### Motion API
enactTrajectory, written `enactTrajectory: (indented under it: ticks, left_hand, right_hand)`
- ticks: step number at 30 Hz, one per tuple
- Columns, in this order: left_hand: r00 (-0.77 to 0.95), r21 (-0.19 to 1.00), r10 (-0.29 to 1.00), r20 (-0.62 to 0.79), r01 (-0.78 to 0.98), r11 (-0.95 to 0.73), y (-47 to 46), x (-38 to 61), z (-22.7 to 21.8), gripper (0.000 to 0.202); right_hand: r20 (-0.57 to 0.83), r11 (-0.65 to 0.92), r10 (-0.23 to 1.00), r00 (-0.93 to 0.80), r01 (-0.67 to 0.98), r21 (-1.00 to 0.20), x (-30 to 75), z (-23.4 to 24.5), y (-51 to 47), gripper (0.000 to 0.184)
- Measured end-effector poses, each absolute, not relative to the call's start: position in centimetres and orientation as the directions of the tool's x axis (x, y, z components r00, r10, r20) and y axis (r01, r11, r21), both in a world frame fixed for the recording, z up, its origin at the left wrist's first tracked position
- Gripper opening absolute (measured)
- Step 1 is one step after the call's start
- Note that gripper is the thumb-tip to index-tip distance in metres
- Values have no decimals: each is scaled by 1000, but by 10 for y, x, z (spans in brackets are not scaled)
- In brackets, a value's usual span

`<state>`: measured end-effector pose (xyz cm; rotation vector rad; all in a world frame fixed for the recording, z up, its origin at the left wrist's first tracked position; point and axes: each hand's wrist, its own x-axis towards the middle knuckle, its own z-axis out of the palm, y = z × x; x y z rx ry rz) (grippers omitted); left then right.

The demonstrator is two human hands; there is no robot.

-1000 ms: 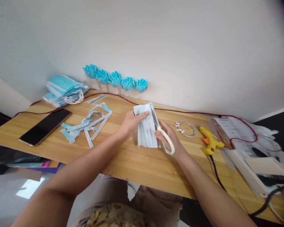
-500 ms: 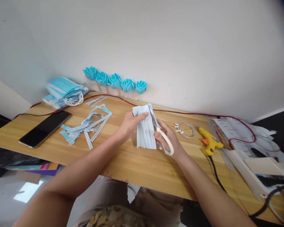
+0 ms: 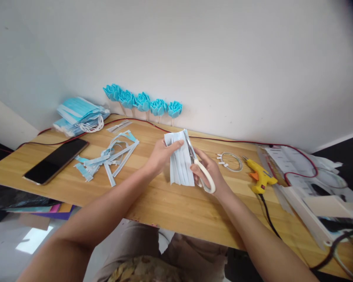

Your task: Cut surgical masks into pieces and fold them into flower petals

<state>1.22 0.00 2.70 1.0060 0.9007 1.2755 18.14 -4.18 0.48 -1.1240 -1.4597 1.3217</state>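
Observation:
Above the middle of the wooden table, my left hand (image 3: 161, 154) pinches a pale blue face mask (image 3: 181, 168), thumb across its pleated front and fingers behind. The mask has no ear loops that I can see. White-handled scissors (image 3: 204, 174) are gripped in my right hand (image 3: 213, 172), with the blades pointing up and away along the mask's right edge. Part of the blades lies against the mask, and whether they are apart is hard to make out. Left of my hands lies a loose heap of cut mask strips (image 3: 106, 158).
Blue paper-like flowers (image 3: 142, 102) on sticks lean against the wall. A stack of masks (image 3: 79, 113) and a phone (image 3: 57, 160) are at left. On the right lie a wire ring (image 3: 231, 161), a yellow glue gun (image 3: 261, 178) with its cord, and a white tray (image 3: 306, 215). A red-black cable (image 3: 220, 140) runs along the back.
The scissors have shifted very slightly in my right hand's grip. Both hands and the mask stay almost where they were.

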Motion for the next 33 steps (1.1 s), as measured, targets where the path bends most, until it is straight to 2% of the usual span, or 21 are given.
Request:
enactTrajectory:
  ticks: [7, 13, 22, 33]
  left_hand:
    - [94, 941, 996, 9, -337, 24, 2, 13, 23, 33]
    - [100, 928, 995, 19, -372, 19, 0, 12, 27, 33]
    - [148, 953, 989, 7, -301, 38, -1, 13, 25, 32]
    - [166, 936, 986, -1, -348, 59, -3, 15, 26, 34]
  right_hand:
    - [3, 18, 977, -215, 69, -997, 179, 4, -42, 84]
    - [4, 26, 964, -265, 79, -997, 179, 6, -42, 88]
    - [20, 66, 957, -290, 149, -987, 182, 10, -42, 92]
    - [33, 78, 966, -255, 170, -982, 182, 11, -43, 86]
